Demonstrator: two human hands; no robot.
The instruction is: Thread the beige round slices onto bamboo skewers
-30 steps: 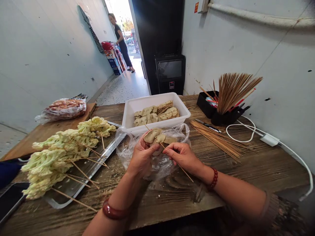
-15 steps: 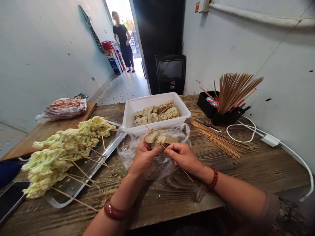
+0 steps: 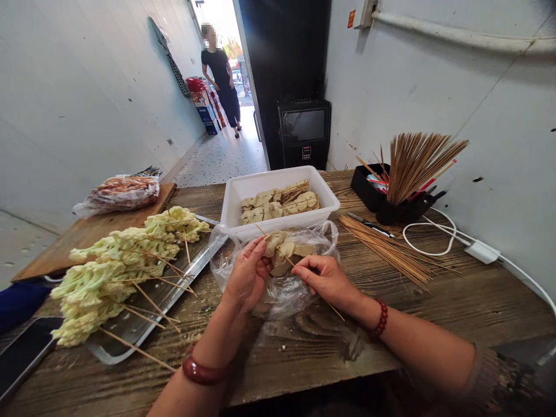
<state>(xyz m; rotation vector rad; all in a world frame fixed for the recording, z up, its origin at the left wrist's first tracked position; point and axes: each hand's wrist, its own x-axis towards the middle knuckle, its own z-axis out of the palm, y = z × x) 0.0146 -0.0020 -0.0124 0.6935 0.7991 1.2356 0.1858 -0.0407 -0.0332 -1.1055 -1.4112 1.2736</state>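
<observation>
My right hand (image 3: 325, 280) pinches a thin wooden skewer (image 3: 332, 308), which slants up to the left through several pale, round, thin slices (image 3: 284, 249). The skewer's tip sticks out beyond them. My left hand (image 3: 248, 272) is at the slices' left edge, its fingers curled against it and its thumb off their front. What kind of food the slices are, I cannot tell. Beneath both hands lies a crumpled clear plastic bag (image 3: 282, 301). Just behind it stands a white plastic tub (image 3: 324, 200) holding skewered slices of the same sort.
Skewered cauliflower (image 3: 108, 263) fills a metal tray (image 3: 163, 313) at left. A bagged food bundle (image 3: 119, 194) rests on a wooden board (image 3: 47, 255). Loose skewers (image 3: 386, 252), a black holder (image 3: 369, 188) and a white cable (image 3: 482, 252) are at right. A person (image 3: 221, 81) stands by the doorway.
My left thumb has come off the front of the slices, and the left fingers have shifted to their left edge. My right hand keeps its pinch. The person in the doorway has changed stance.
</observation>
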